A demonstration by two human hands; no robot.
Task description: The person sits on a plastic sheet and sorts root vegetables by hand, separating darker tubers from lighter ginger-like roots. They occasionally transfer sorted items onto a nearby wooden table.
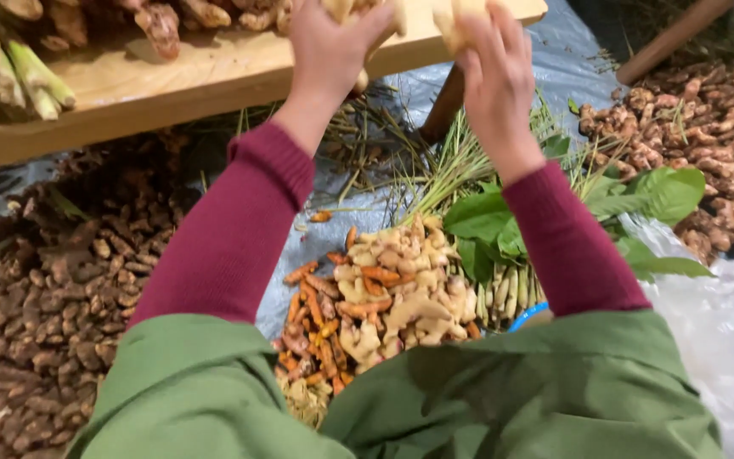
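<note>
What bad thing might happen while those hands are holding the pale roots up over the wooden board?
1. The left hand and right hand each grip a pale ginger piece near the wooden board edge; a slip would probably drop it into the mixed root pile below.
2. The sleeves reach over that pile and the green leaves, so lowering the arms may scatter roots or crush leaves.

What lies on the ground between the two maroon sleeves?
In the head view, a heap of pale ginger mixed with orange turmeric roots lies between the left sleeve and right sleeve.
</note>
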